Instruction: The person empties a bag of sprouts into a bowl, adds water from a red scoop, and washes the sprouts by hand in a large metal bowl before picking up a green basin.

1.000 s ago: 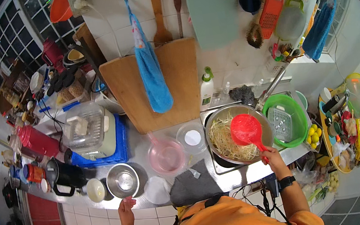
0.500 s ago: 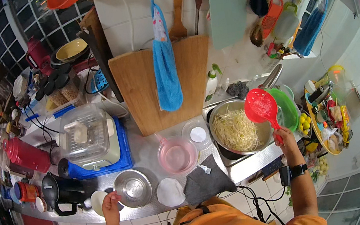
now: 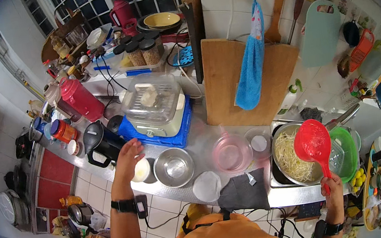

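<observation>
My right hand [image 3: 331, 186] is closed round the handle of a large red plastic ladle [image 3: 312, 141]. The ladle's wide round head is above a metal pan [image 3: 286, 173] of pale bean sprouts [image 3: 290, 151] and hides part of them. On the left, my left hand [image 3: 130, 157] is open, its fingers apart and nothing in them. It hovers over the counter between a black pitcher [image 3: 100, 141] and a steel bowl [image 3: 173, 167]. Partly behind my left wrist is a small white bowl [image 3: 142, 170].
A clear-lidded steamer [image 3: 152, 107] stands on a blue tray [image 3: 186, 124]. A pink plastic pan [image 3: 232, 153], white round cloth [image 3: 207, 186] and dark grey cloth [image 3: 243, 193] lie mid-counter. Right of the sprouts is a green basket [image 3: 344, 150]. A wooden board [image 3: 217, 85] leans on the wall.
The view has swung left. My left hand has moved from over the white bowl toward the black pitcher, its fingers spreading. The ladle stays over the sprouts in my right hand.
</observation>
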Available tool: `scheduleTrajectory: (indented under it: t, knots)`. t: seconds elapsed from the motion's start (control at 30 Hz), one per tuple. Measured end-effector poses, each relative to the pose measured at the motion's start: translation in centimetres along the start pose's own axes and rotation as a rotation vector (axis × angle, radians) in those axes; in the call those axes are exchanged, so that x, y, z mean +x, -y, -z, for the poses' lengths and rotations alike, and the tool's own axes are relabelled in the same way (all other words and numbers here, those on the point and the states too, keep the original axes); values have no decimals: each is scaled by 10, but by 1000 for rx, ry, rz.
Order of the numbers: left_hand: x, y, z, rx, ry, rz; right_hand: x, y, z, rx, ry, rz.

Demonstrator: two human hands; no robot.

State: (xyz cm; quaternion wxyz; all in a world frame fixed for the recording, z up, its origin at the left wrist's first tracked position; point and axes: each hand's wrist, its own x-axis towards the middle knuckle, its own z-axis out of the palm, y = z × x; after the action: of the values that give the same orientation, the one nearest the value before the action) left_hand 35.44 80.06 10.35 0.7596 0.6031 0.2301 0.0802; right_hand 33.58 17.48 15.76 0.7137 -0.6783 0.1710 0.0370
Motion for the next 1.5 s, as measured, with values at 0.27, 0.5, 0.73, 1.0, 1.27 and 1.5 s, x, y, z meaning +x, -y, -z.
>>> scheduleTrajectory:
  t: [0.27,0.5,0.73,1.0,1.27,1.5]
  knots:
    - [115,-28,21,89,-122,124,-35,24,-68,34,83,-64]
    - [212,-19,50,77,-38,241,-66,28,-136,12,51,-97]
    - [245,-9,60,22,122,116,-85,25,-196,-36,29,-102]
    - [239,-33,50,127,58,-3,-73,19,-252,-34,123,-106]
    - [221,-47,46,-88,219,162,-44,7,-290,-30,241,-94]
    - [201,-44,38,-236,291,111,-16,-3,-303,-8,335,-120]
